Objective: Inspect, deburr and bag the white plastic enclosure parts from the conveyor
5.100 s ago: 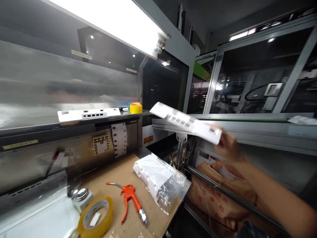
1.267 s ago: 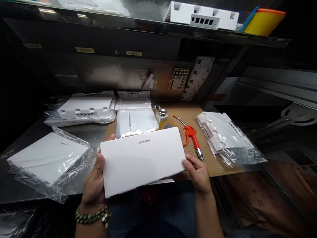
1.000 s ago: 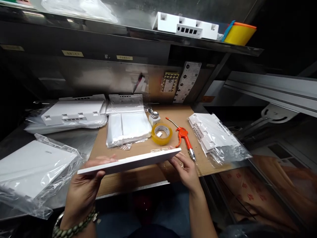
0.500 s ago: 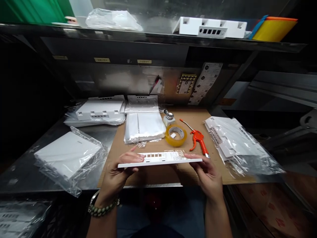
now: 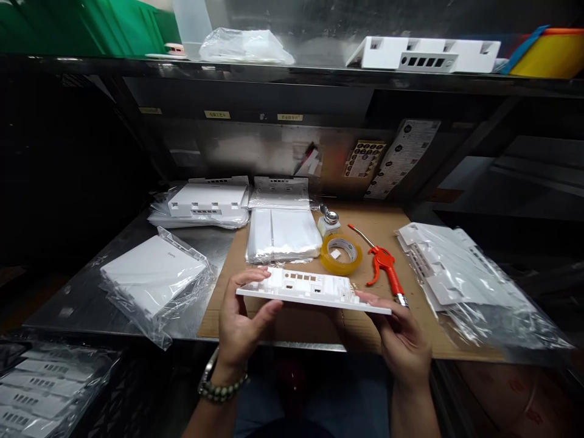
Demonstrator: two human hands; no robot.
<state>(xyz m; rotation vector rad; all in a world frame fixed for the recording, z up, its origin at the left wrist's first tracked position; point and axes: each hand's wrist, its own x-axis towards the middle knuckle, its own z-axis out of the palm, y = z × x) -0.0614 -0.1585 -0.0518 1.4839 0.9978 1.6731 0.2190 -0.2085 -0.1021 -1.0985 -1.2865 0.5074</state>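
A white plastic housing (image 5: 314, 294) with a row of square port openings is held nearly edge-on above the cardboard. My left hand (image 5: 244, 319) grips its left end, thumb below and fingers on top. At the other end, my right hand (image 5: 401, 334) is closed around the right edge, with its fingers partly hidden beneath. Just beyond the housing lie a roll of yellowish tape (image 5: 326, 263), an orange air blow gun (image 5: 385, 261) and a small bottle with a metal top (image 5: 329, 222). A stack of clear plastic bags (image 5: 285, 234) sits behind it.
Bagged white housings lie at left (image 5: 152, 274) and right (image 5: 449, 261); another housing (image 5: 207, 199) rests on bags at the back left. A crate of bagged housings (image 5: 41, 383) stands low at left. Overhead, a metal shelf (image 5: 319, 74) holds a housing (image 5: 429, 53) and a green bin (image 5: 82, 30).
The camera view has shifted, so the bench appears further right. The housing has tilted, its right end now lower and more of its inner side showing. Both hands keep hold of it.
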